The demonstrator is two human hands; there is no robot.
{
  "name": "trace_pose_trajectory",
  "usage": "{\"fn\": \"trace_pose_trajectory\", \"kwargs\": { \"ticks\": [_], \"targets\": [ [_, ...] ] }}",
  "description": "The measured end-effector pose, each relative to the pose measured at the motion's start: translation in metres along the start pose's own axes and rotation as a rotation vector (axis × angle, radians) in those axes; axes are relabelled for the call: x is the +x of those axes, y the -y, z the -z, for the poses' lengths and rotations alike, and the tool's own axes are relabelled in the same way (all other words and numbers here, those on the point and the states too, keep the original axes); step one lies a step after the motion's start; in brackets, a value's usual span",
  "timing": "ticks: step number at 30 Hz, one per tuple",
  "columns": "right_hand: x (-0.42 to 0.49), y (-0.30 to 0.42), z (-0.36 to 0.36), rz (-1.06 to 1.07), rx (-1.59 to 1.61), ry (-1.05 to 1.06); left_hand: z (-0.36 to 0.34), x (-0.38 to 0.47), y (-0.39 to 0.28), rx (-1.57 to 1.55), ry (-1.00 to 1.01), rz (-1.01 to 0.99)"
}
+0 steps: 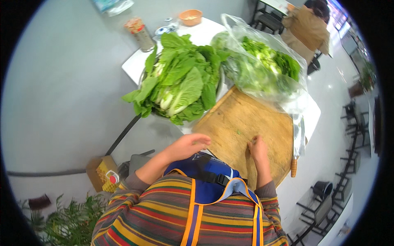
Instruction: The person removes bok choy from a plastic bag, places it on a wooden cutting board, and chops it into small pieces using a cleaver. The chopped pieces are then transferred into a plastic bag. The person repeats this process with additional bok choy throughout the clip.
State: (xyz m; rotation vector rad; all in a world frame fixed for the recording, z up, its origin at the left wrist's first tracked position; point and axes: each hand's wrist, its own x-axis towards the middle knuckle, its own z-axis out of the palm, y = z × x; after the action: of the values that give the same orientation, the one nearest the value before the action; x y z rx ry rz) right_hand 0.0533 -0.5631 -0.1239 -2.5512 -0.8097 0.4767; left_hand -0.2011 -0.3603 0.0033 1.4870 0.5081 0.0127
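Observation:
My left hand (194, 145) hovers by the near left edge of a wooden cutting board (261, 120), thumb apart from the fingers and nothing in it. Over the board, my right hand (258, 147) has curled fingers with the tips together; whether they pinch something small cannot be seen. A green leaf scrap (238, 132) lies between the hands. Beyond my left hand, a metal basin (222, 81) is heaped with leafy green vegetables (181, 77). A cleaver (298, 138) with a wooden handle rests along the board's right edge.
A clear plastic bag (234, 70) of chopped greens (271, 58) overlaps the board's far side. Behind the basin are an orange bowl (190, 17), a chopstick holder (142, 38) and small blue-and-white jars (162, 30) on the white table (135, 66). A person (307, 27) sits farther back.

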Motion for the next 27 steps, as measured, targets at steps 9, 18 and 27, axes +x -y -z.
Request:
{"fn": "trace_pose_trajectory", "kwargs": {
  "ticks": [9,18,27],
  "targets": [
    [0.041,0.042,0.077,0.130,0.258,-0.143,0.032,-0.016,-0.031,-0.058,-0.192,-0.181],
    [0.064,0.246,0.136,0.713,0.379,-0.421,0.131,-0.060,-0.060,-0.018,-0.694,-0.541],
    [0.100,0.410,0.016,1.184,0.066,-0.078,0.206,-0.040,-0.035,0.477,-0.696,-0.542]
  ]
}}
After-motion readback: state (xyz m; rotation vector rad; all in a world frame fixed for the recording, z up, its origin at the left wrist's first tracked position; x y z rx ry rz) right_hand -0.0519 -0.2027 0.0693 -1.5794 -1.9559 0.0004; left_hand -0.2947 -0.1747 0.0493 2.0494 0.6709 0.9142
